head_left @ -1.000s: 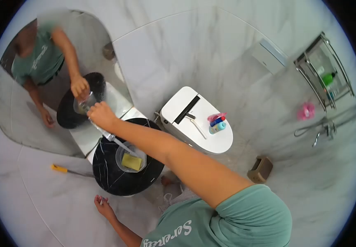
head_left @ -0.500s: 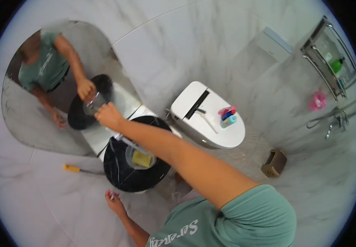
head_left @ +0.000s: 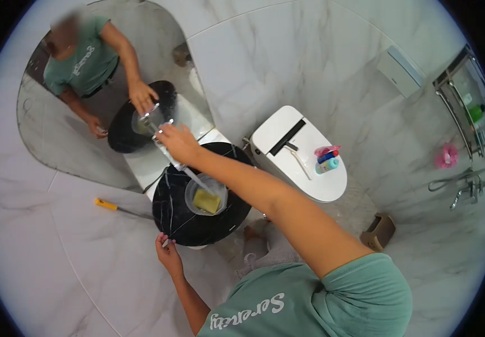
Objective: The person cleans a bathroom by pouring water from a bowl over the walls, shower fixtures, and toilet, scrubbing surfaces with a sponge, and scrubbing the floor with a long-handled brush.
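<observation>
My right hand (head_left: 179, 145) reaches across the basin to a chrome faucet (head_left: 169, 158), its fingers closed on the handle at the top. From the spout a clear stream (head_left: 198, 181) slants down into a transparent plastic tub (head_left: 223, 197). In the tub lies a yellow-green sponge (head_left: 206, 201). The tub stands in the round black marbled basin (head_left: 170, 216). By the basin's near left rim is my left hand (head_left: 168, 255), fingers pinched around a small pale item too small to name.
A mirror (head_left: 158, 33) stands behind the basin. Left of it is a yellow-handled tool (head_left: 106, 204). A squeegee (head_left: 287, 137) and several bottles (head_left: 328, 162) lie on the closed toilet (head_left: 279, 118). A brown holder (head_left: 378, 231) is at the right, near a wall shelf (head_left: 458, 106).
The view has shifted, so the room sits further right and higher. My right hand has lowered onto the faucet handle, and the stream into the tub shows more clearly. My left hand is closer to the basin rim.
</observation>
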Action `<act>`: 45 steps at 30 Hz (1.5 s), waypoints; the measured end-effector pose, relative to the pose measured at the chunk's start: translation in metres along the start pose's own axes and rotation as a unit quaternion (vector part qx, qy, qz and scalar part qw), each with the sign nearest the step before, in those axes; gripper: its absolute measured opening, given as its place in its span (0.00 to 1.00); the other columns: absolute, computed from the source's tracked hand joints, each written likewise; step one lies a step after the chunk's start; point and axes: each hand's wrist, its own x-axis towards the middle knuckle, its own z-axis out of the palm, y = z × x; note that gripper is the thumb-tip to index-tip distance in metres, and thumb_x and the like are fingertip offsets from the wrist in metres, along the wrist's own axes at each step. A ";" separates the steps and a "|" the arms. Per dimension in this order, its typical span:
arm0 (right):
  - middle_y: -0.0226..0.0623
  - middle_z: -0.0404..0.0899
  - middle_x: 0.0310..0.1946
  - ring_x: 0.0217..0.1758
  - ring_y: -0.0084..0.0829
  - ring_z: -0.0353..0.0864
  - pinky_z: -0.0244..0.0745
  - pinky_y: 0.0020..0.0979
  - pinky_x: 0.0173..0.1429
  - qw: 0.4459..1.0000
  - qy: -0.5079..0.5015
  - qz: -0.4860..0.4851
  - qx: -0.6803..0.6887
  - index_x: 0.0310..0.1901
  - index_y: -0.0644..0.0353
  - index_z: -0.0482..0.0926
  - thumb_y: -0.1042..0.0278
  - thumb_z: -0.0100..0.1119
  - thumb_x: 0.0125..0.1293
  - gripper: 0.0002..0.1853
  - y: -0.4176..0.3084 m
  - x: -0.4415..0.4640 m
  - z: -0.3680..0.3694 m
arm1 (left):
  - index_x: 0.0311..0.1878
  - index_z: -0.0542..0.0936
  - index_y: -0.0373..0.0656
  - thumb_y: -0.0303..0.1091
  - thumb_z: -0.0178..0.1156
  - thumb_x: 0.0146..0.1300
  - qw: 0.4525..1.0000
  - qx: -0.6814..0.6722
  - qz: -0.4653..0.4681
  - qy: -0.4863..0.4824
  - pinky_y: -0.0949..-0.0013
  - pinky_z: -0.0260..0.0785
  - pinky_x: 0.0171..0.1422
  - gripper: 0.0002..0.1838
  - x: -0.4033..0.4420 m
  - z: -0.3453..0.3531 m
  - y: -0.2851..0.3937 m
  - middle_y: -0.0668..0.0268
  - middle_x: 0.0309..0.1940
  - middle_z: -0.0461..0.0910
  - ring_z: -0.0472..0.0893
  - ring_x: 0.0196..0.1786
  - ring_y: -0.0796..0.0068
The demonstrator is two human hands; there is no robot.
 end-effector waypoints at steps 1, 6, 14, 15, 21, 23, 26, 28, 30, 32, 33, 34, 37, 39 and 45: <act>0.40 0.72 0.50 0.58 0.35 0.68 0.62 0.42 0.58 1.000 -0.001 0.007 -0.011 0.49 0.56 0.73 0.69 0.49 0.57 0.16 0.001 -0.007 0.001 | 0.54 0.68 0.36 0.19 0.48 0.59 1.000 -0.004 0.000 -0.013 0.76 0.70 0.44 0.18 0.001 0.007 0.003 0.60 0.44 0.71 0.76 0.38 0.75; 0.44 0.67 0.55 0.61 0.42 0.64 0.58 0.44 0.62 0.986 0.034 0.062 0.149 0.54 0.61 0.67 0.73 0.58 0.50 0.27 -0.007 -0.039 -0.030 | 0.55 0.68 0.36 0.19 0.48 0.60 0.997 -0.011 0.031 -0.075 0.76 0.70 0.47 0.18 0.005 0.035 0.033 0.59 0.46 0.71 0.74 0.41 0.76; 0.44 0.71 0.45 0.50 0.44 0.69 0.62 0.40 0.56 0.941 0.101 0.316 0.065 0.51 0.59 0.70 0.78 0.54 0.48 0.23 0.070 -0.226 -0.138 | 0.55 0.68 0.36 0.21 0.49 0.60 0.989 0.014 0.084 -0.124 0.76 0.69 0.45 0.18 0.007 0.062 0.055 0.59 0.46 0.71 0.74 0.39 0.77; 0.44 0.70 0.45 0.49 0.43 0.69 0.64 0.38 0.54 0.930 0.130 0.344 0.014 0.51 0.60 0.70 0.81 0.55 0.47 0.25 0.088 -0.264 -0.144 | 0.54 0.69 0.36 0.21 0.50 0.60 0.987 0.016 0.081 -0.135 0.77 0.69 0.44 0.17 0.003 0.068 0.064 0.59 0.46 0.72 0.74 0.38 0.77; 0.45 0.68 0.40 0.36 0.35 0.73 0.71 0.32 0.42 0.814 0.124 0.558 -0.103 0.52 0.58 0.69 0.80 0.56 0.49 0.25 0.172 -0.426 -0.211 | 0.50 0.71 0.35 0.20 0.48 0.60 0.951 0.087 0.118 -0.274 0.74 0.69 0.48 0.14 -0.014 0.131 0.125 0.61 0.46 0.72 0.77 0.41 0.74; 0.46 0.69 0.40 0.34 0.35 0.74 0.72 0.33 0.41 0.792 0.095 0.594 -0.102 0.53 0.57 0.69 0.79 0.57 0.49 0.25 0.197 -0.458 -0.228 | 0.49 0.71 0.36 0.21 0.49 0.60 0.916 0.102 0.163 -0.351 0.74 0.68 0.45 0.13 -0.023 0.162 0.138 0.62 0.45 0.72 0.77 0.40 0.74; 0.47 0.69 0.42 0.32 0.36 0.76 0.73 0.33 0.41 0.774 0.050 0.627 -0.067 0.54 0.54 0.70 0.78 0.57 0.49 0.26 0.236 -0.476 -0.243 | 0.48 0.72 0.37 0.21 0.51 0.58 0.891 0.106 0.178 -0.404 0.73 0.67 0.41 0.14 -0.038 0.217 0.149 0.61 0.41 0.72 0.77 0.36 0.73; 0.48 0.69 0.43 0.32 0.37 0.77 0.73 0.33 0.41 0.774 0.033 0.632 -0.033 0.54 0.52 0.70 0.78 0.57 0.49 0.27 0.273 -0.483 -0.248 | 0.49 0.72 0.38 0.19 0.51 0.56 0.860 0.123 0.193 -0.455 0.72 0.67 0.39 0.16 -0.051 0.255 0.155 0.60 0.38 0.72 0.74 0.32 0.71; 0.51 0.67 0.47 0.38 0.40 0.78 0.74 0.33 0.42 0.786 -0.022 0.617 -0.029 0.57 0.48 0.68 0.76 0.58 0.48 0.31 0.316 -0.487 -0.242 | 0.49 0.72 0.38 0.19 0.51 0.56 0.845 0.137 0.196 -0.478 0.72 0.67 0.39 0.16 -0.064 0.293 0.148 0.59 0.39 0.72 0.74 0.33 0.70; 0.51 0.64 0.51 0.45 0.42 0.75 0.72 0.36 0.47 0.785 -0.065 0.614 -0.045 0.58 0.45 0.66 0.75 0.60 0.46 0.33 0.356 -0.483 -0.233 | 0.49 0.72 0.39 0.20 0.51 0.55 0.832 0.138 0.173 -0.509 0.70 0.68 0.40 0.16 -0.080 0.335 0.140 0.58 0.42 0.71 0.74 0.35 0.67; 0.51 0.62 0.56 0.52 0.43 0.72 0.71 0.39 0.51 0.785 -0.106 0.608 -0.061 0.59 0.42 0.65 0.75 0.62 0.44 0.36 0.375 -0.478 -0.230 | 0.49 0.72 0.39 0.20 0.51 0.55 0.836 0.142 0.167 -0.504 0.70 0.68 0.40 0.16 -0.089 0.357 0.137 0.58 0.42 0.71 0.74 0.35 0.67; 0.51 0.62 0.56 0.52 0.43 0.72 0.71 0.39 0.51 0.788 -0.113 0.603 -0.054 0.59 0.42 0.65 0.75 0.62 0.44 0.36 0.391 -0.478 -0.226 | 0.50 0.71 0.40 0.21 0.52 0.55 0.825 0.158 0.152 -0.520 0.67 0.68 0.41 0.18 -0.097 0.379 0.133 0.57 0.43 0.71 0.75 0.37 0.64; 0.43 0.56 0.62 0.62 0.43 0.62 0.64 0.48 0.58 0.824 -0.295 0.417 -0.244 0.61 0.38 0.62 0.71 0.67 0.40 0.42 0.434 -0.469 -0.218 | 0.55 0.67 0.42 0.24 0.56 0.53 0.810 0.171 0.180 -0.531 0.63 0.69 0.44 0.24 -0.120 0.454 0.076 0.54 0.45 0.69 0.74 0.39 0.61; 0.36 0.54 0.65 0.66 0.42 0.56 0.57 0.54 0.61 0.867 -0.385 0.286 -0.134 0.60 0.37 0.63 0.67 0.70 0.38 0.43 0.449 -0.458 -0.229 | 0.59 0.64 0.42 0.24 0.59 0.51 0.810 0.179 0.152 -0.538 0.64 0.70 0.45 0.29 -0.141 0.499 0.059 0.52 0.49 0.65 0.74 0.42 0.60; 0.39 0.65 0.59 0.61 0.47 0.62 0.64 0.41 0.60 0.909 -0.365 0.197 0.037 0.58 0.44 0.66 0.63 0.67 0.43 0.36 0.486 -0.464 -0.211 | 0.65 0.53 0.56 0.36 0.69 0.43 0.817 0.272 0.005 -0.509 0.55 0.70 0.49 0.46 -0.181 0.639 0.018 0.50 0.60 0.52 0.73 0.50 0.48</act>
